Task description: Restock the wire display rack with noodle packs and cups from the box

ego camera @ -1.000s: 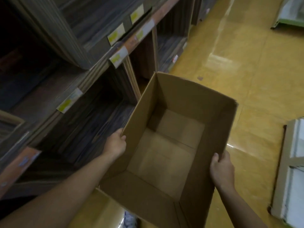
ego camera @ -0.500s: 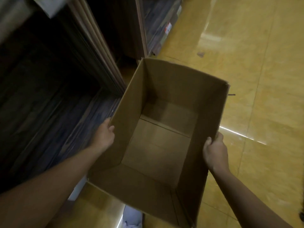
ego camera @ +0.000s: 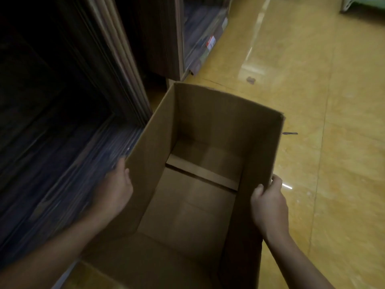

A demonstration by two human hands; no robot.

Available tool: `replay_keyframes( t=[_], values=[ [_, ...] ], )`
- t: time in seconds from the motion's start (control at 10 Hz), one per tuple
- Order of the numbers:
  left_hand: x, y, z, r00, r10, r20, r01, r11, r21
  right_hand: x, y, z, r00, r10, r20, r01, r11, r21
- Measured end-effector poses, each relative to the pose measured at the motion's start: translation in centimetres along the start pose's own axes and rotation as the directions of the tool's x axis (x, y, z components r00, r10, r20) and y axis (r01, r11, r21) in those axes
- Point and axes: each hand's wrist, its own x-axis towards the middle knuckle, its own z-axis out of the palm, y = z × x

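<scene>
Cardboard box (ego camera: 208, 115) hangs between both hands, low over the floor (ego camera: 343, 105) and just beside the dark shelving (ego camera: 125, 80). Its bottom is bare, with no noodle packs or cups inside, and the wire rack is out of view. The right hand (ego camera: 268, 203) pinches the right wall at its rim, thumb on the inner side and fingers outside. The left hand (ego camera: 116, 190) lies against the outer left wall with the thumb up near the rim; whether its fingers curl under the wall I cannot tell. The step looks like moving or setting down the emptied box. Doing it well probably means a light, even squeeze, since empty walls are likely to bow inward, keeping the rim level, and holding the left wall off the shelf edge. The box is plain brown corrugated board, matte and square-cornered, open at the top. Its bottom flaps (ego camera: 202, 176) meet at a slightly raised seam. The shelving has streaked wood grain, and the floor is glossy yellow tile that throws back the lights.
</scene>
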Motion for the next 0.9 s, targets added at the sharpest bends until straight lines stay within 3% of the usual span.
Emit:
replay_keyframes(
  t=[0.2,0.4,0.5,0.6,0.8,0.9],
  values=[
    [0.0,-1.2,2.0,0.979,0.140,-0.151,-0.139,0.990,0.022,1.2,0.9,1.9,0.991,-0.134,-0.017,0.135,0.985,0.108],
    [0.3,-1.3,2.7,0.959,0.185,-0.214,-0.168,0.981,0.099,1.5,1.4,2.4,0.975,-0.221,-0.016,0.221,0.970,0.096],
    [0.4,-1.4,2.6,0.968,0.152,-0.200,-0.138,0.987,0.083,1.2,1.2,1.9,0.967,-0.253,-0.010,0.253,0.966,0.047],
    [0.0,-1.3,2.2,0.975,0.150,-0.164,-0.134,0.985,0.108,0.5,0.7,1.5,0.954,-0.297,-0.043,0.291,0.951,-0.107],
    [-0.5,1.0,1.4,0.994,0.067,-0.081,-0.048,0.975,0.219,0.0,-0.2,0.5,0.856,-0.510,-0.084,0.412,0.771,-0.486],
    [-2.0,3.3,0.8,0.967,0.198,-0.159,-0.155,0.957,0.246,-0.6,-1.3,-0.4,0.800,-0.600,-0.003,0.547,0.732,-0.406]
  ],
)
